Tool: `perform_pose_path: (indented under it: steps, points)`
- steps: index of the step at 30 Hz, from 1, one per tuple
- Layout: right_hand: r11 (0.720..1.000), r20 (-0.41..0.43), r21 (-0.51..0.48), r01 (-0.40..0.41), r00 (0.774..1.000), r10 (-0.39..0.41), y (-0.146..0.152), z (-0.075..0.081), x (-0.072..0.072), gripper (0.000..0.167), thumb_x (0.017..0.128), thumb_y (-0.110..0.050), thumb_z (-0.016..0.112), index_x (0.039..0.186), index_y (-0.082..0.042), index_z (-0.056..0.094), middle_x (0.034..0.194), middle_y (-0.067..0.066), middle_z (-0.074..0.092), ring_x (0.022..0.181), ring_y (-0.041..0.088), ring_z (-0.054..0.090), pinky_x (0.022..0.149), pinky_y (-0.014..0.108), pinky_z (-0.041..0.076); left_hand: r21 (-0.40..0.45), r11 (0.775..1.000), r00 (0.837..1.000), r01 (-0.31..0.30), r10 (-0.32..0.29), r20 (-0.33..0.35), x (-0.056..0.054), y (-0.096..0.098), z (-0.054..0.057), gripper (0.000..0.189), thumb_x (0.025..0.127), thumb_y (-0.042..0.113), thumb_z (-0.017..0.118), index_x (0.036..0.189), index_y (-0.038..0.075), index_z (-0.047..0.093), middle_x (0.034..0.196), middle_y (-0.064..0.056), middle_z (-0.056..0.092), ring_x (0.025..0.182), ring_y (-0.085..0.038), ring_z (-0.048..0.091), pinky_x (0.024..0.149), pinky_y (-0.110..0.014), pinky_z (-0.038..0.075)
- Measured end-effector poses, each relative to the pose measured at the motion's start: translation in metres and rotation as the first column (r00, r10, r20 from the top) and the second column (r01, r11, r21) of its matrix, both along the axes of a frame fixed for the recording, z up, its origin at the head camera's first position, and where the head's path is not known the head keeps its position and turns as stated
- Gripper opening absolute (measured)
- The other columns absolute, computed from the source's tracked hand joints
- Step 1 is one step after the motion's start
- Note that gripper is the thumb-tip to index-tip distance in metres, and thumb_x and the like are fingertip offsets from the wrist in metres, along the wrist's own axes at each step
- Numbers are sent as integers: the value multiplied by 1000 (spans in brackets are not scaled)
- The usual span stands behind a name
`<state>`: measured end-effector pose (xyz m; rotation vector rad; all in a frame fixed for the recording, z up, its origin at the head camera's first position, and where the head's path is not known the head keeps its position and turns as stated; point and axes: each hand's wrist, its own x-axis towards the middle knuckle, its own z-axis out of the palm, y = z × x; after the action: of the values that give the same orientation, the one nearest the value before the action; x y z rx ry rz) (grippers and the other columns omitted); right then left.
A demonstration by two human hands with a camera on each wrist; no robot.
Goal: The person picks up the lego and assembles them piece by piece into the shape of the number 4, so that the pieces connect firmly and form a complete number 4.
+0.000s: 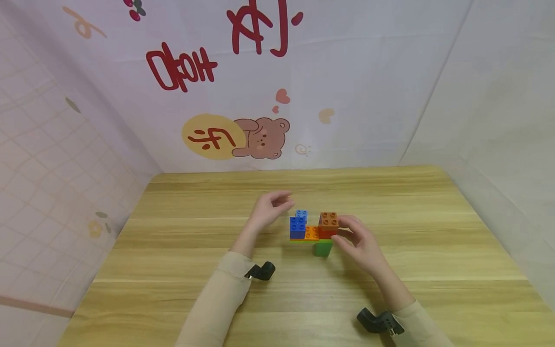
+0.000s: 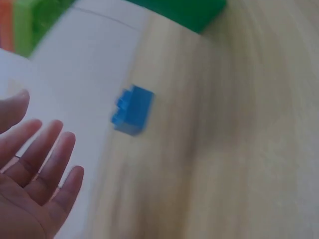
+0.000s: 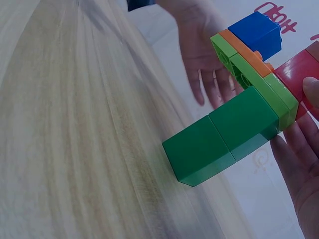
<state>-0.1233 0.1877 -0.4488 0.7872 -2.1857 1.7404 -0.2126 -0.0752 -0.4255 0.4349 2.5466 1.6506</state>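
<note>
A structure of toy building bricks (image 1: 312, 233) is at the middle of the table. Two dark green bricks (image 3: 222, 137) form its column, under light green and orange plates (image 3: 246, 52). A blue brick (image 1: 297, 227) sits on the left end of the plates. On the right end, a red brick (image 3: 299, 72) carries a brown brick (image 1: 328, 220). My right hand (image 1: 362, 243) grips the structure at the red brick, thumb against its side. To its left, my left hand (image 1: 270, 208) is held with fingers spread, nothing in it. A lighter blue brick (image 2: 134, 110) is separate on the table behind the structure.
The wooden table (image 1: 182, 289) reaches back to a white cloth wall (image 1: 368, 77) printed with red characters and a bear. Cloth walls also stand at left and right. Each wrist wears a black camera mount (image 1: 262, 271).
</note>
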Motion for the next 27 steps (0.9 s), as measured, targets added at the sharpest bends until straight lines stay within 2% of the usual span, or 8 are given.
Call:
perform_pose_path:
  steps: [5, 6, 11, 12, 13, 20, 27]
  points:
    - [1000, -4, 0, 1, 1000, -1, 0, -1, -1, 44, 84, 19, 66, 125, 4, 60, 120, 9, 59, 109, 12, 59, 91, 25, 52, 18, 997, 997, 75, -75, 20, -7, 2, -22, 42, 91, 9, 72, 132, 1, 62, 121, -13, 67, 108, -28, 65, 92, -37, 53]
    - [1000, -4, -1, 1, 1000, -1, 0, -1, -1, 44, 84, 19, 66, 125, 4, 60, 120, 9, 59, 109, 12, 59, 91, 25, 52, 26, 995, 995, 95, -96, 29, -5, 3, -19, 43, 91, 6, 71, 132, 0, 61, 123, -15, 66, 110, -31, 64, 94, -39, 52]
    - [1000, 2, 5, 8, 1000, -8, 1, -1, 0, 44, 84, 18, 66, 125, 3, 60, 120, 9, 60, 109, 12, 59, 91, 27, 52, 31, 991, 989, 133, -135, 64, -8, 9, -30, 44, 90, 1, 70, 132, -1, 61, 127, -16, 64, 115, -33, 61, 99, -42, 49]
    - [1000, 0, 5, 10, 1000, -10, 1, -1, 0, 44, 84, 18, 66, 125, 3, 61, 120, 8, 60, 109, 12, 59, 92, 27, 52, 19, 991, 988, 133, -134, 73, -8, 11, -31, 44, 89, -1, 69, 132, 0, 61, 127, -15, 65, 116, -32, 61, 100, -42, 48]
    - [1000, -2, 4, 10, 1000, -10, 0, -1, 0, 44, 84, 18, 66, 125, 3, 60, 120, 8, 59, 110, 12, 59, 92, 27, 52, 2, 992, 989, 126, -126, 73, -11, 12, -37, 43, 89, 0, 70, 132, 2, 63, 127, -11, 65, 116, -28, 61, 101, -40, 47]
    - [1000, -26, -28, -14, 1000, 13, -1, -1, 0, 45, 83, 22, 64, 125, 7, 59, 120, 8, 59, 111, 12, 58, 91, 26, 52, -94, 988, 991, 122, -115, 72, -9, 16, -41, 45, 85, -2, 70, 128, 11, 69, 130, -6, 64, 123, -24, 57, 107, -40, 41]
    - [999, -33, -47, -25, 999, 23, -2, -2, 0, 45, 83, 23, 63, 125, 9, 58, 120, 9, 58, 111, 13, 57, 91, 26, 52, -216, 968, 991, 132, -130, 23, -10, 19, -47, 45, 84, -2, 71, 126, 14, 71, 129, -5, 65, 125, -24, 55, 108, -40, 39]
